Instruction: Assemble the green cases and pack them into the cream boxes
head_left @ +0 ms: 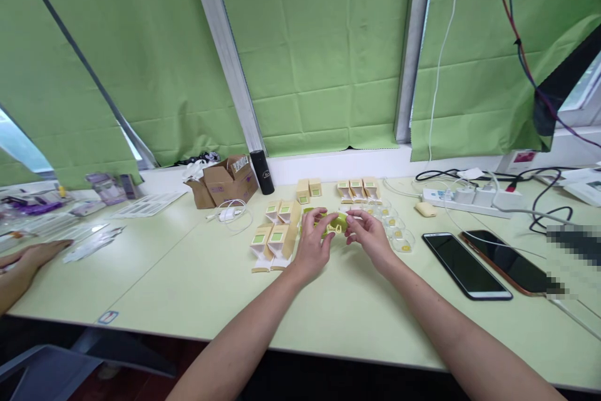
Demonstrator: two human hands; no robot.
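Both hands hold a small, shiny yellow-green item point(339, 222) above the table; its exact kind is too small to make out. My left hand point(312, 246) has its fingers closed around the item's left side. On its right end, the fingers of my right hand point(369, 235) pinch it. Just left of my left hand stand several small beige boxes point(277, 239) with green squares and opened white-lined flaps. Clear plastic cups point(400, 239) with yellow centres lie in a group beside my right hand, partly hidden behind it.
More small boxes point(357, 189) stand farther back. A cardboard box point(230, 183), a black cylinder point(261, 172) and a white charger point(228, 214) are at back left. Two phones point(464, 266) and a power strip point(469, 198) with cables lie right. Another person's hand point(44, 255) rests far left.
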